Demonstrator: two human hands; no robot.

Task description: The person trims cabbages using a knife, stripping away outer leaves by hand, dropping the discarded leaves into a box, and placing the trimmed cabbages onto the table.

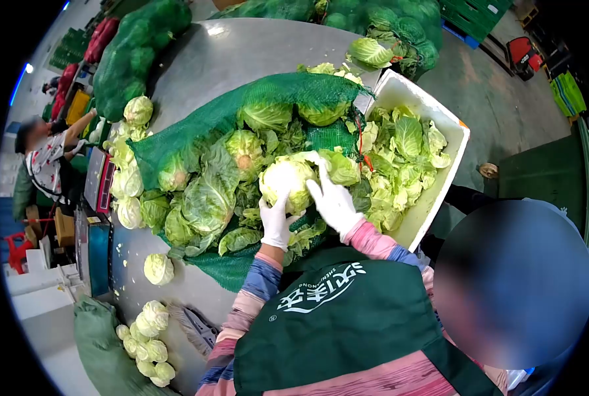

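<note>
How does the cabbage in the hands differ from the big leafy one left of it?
The held cabbage is paler and compact; the leafy cabbage is darker, with loose outer leaves. The held cabbage has the left hand and right hand on it; the leafy cabbage is untouched. Both are roundish.

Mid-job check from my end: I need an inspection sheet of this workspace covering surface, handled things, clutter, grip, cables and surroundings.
Surface: grey metal table, pale cabbages lined along its left side.
Handled things: bright cabbage in both hands; leafy cabbages around it, some under green netting; white box of loose leaves at right.
Clutter: red cord near the box; lone cabbage at left.
Grip: gloved left hand at the bright cabbage's lower side, gloved right hand at its right.
Cables: nothing seen.
Surroundings: one person at far left; a blue-capped person close at right.
</note>
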